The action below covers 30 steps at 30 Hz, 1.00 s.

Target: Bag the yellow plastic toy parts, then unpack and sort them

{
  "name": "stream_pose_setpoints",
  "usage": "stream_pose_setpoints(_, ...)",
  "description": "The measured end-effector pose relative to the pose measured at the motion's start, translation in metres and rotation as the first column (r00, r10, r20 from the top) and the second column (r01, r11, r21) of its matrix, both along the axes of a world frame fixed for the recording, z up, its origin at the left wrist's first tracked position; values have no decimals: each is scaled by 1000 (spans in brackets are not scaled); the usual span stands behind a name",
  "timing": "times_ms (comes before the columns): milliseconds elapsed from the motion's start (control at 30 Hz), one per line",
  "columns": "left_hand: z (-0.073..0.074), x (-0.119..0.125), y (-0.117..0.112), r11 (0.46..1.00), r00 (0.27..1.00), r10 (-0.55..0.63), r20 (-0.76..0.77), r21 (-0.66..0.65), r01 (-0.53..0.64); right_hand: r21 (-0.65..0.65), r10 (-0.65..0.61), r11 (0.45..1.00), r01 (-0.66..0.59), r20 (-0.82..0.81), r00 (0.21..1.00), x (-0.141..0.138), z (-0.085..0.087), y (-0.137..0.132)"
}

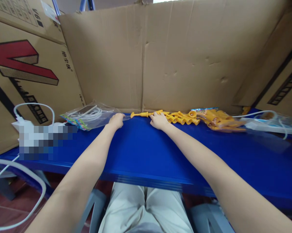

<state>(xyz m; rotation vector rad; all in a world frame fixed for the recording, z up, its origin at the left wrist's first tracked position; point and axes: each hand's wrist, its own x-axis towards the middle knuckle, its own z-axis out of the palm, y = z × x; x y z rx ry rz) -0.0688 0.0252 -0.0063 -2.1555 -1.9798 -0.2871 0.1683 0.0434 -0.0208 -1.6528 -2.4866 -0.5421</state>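
My left hand [116, 121] is at the right end of a clear plastic bag [104, 120], its fingers closed on the thin film. White tubes or sticks [90, 112] lie inside that bag, which has a colourful printed edge. My right hand [159, 120] reaches over a yellow plastic horn-shaped piece [142, 114], thumb in front and fingers behind; its narrow, knobbed end points left. Just right of this hand, several like yellow horns [182, 119] lie in a row, their round mouths facing forward. My fingers hide part of the held piece.
A clear bag of yellow pieces [217, 119] lies farther right, beside a white cable [264, 112] and a white flat item [272, 125]. White plugs with a cord [27, 126] stand left. Cardboard [184, 58] walls the back of the blue table [146, 152].
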Motion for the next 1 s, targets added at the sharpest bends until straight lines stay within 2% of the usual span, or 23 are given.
stream_pose_setpoints(133,7,12,-4,985,984,-153,88,97,145,26,-25,999,26,-43,999,16,-6,-3)
stream_pose_setpoints(233,10,22,-5,948,952,-284,117,181,260,22,-44,999,45,-49,998,18,-7,-5)
stream_pose_setpoints(300,11,26,-5,936,940,-321,116,189,297,28,-55,998,56,-51,997,16,-7,-7)
stream_pose_setpoints(367,9,26,-4,951,949,-296,104,121,284,39,-61,997,64,-54,997,14,-7,-10)
stream_pose_setpoints(433,5,23,-2,967,964,-251,86,-11,253,44,-67,997,69,-55,996,13,-8,-12)
stream_pose_setpoints(500,2,20,0,961,969,-234,74,-134,242,42,-70,997,72,-50,996,13,-8,-13)
stream_pose_setpoints(567,-1,18,2,949,967,-243,72,-189,253,36,-71,997,73,-44,996,13,-7,-14)
stream_pose_setpoints(700,-1,18,4,951,971,-227,72,-197,237,24,-80,996,82,-55,995,10,-6,-16)
stream_pose_setpoints(800,3,19,2,958,980,-178,84,-212,192,17,-135,990,137,-105,985,6,-6,-18)
stream_pose_setpoints(900,11,19,-4,972,995,-52,81,-226,69,19,-200,978,206,-164,966,1,-5,-19)
stream_pose_setpoints(1000,18,20,-11,982,995,65,69,-184,-51,20,-209,976,217,-196,958,1,-4,-20)
